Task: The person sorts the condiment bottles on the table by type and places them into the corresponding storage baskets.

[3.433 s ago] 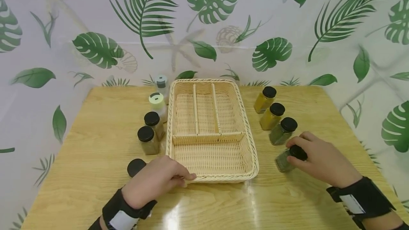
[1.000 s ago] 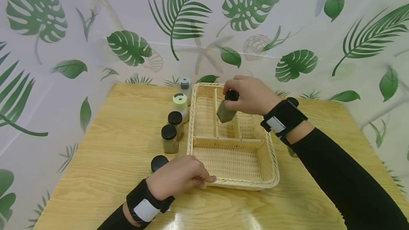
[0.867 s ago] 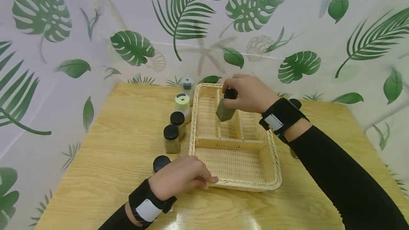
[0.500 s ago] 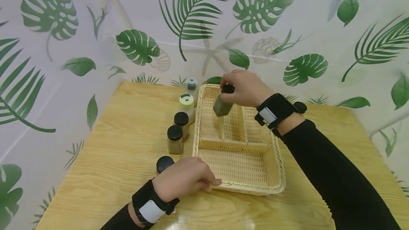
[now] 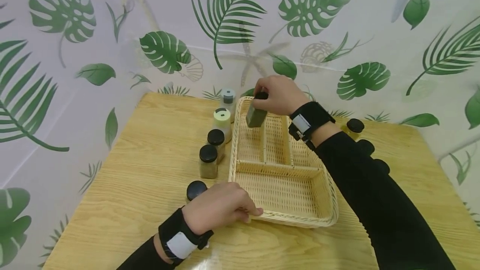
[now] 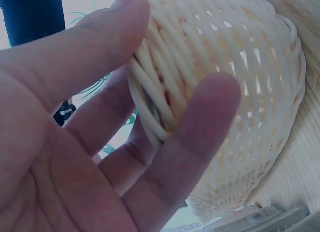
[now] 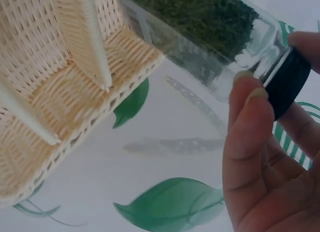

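My right hand (image 5: 280, 94) grips a clear spice jar (image 5: 256, 116) by its black lid, above the back left compartment of a wicker basket (image 5: 279, 216). In the right wrist view dark green dried herbs fill much of the jar (image 7: 200, 37), and the fingers (image 7: 247, 127) pinch around the lid (image 7: 287, 82). The jar hangs tilted. My left hand (image 5: 221, 205) holds the basket's front rim near its left corner. In the left wrist view, thumb and fingers lie on both sides of the woven rim (image 6: 155, 87).
Left of the basket stand jars with black lids (image 5: 208, 161), a yellow-lidded jar (image 5: 222, 124) and a pale-lidded one (image 5: 227, 101). Another black-lidded jar (image 5: 196, 189) is partly behind the left hand. Right of the basket, several black-lidded jars (image 5: 355, 126) are partly hidden by the right sleeve.
My right hand took the green herb jar from the table's right side and carried it left over the basket, lately shifting toward the back left compartment. The left hand stays on the rim.
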Demonstrator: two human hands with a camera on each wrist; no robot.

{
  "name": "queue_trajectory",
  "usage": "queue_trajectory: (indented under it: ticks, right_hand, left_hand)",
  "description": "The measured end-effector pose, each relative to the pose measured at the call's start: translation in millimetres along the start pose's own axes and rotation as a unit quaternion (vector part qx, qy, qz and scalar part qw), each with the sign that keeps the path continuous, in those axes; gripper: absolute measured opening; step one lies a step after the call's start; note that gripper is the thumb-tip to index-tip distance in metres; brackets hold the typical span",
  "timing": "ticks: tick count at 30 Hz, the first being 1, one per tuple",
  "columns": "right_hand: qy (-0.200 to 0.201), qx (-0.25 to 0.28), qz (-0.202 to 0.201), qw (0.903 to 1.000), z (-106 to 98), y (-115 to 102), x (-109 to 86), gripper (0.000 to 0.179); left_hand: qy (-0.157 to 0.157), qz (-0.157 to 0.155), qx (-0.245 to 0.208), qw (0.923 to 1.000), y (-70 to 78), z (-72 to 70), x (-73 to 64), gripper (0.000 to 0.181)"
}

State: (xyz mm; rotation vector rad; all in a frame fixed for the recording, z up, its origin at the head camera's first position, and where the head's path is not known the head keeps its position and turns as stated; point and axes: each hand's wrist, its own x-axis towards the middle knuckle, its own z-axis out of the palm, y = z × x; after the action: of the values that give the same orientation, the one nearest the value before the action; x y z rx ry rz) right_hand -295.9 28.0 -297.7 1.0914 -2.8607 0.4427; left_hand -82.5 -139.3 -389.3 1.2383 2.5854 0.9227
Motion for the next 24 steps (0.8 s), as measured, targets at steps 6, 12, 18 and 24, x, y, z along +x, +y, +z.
queue_trajectory:
  ticks: [6, 12, 18, 24]
  right_hand:
    - [-0.006, 0.006, 0.039, 0.9992, 12, 2, 8.2, 0.025]
    - [-0.008, 0.015, 0.061, 0.998, 17, 2, 15.8, 0.025]
    - [0.006, 0.025, 0.094, 0.9952, 28, 6, 23.8, 0.029]
    - [0.014, 0.026, 0.113, 0.9931, 32, 9, 24.9, 0.03]
  left_hand:
    - [-0.003, 0.003, -0.004, 1.0, -0.4, -2.0, -2.2, 0.028]
    - [-0.003, 0.007, -0.004, 1.0, -1.7, -2.5, -2.2, 0.023]
    - [-0.002, 0.001, 0.002, 1.0, -0.8, -3.0, -1.7, 0.013]
    - [-0.002, -0.003, 0.005, 1.0, 0.2, -2.1, -1.1, 0.014]
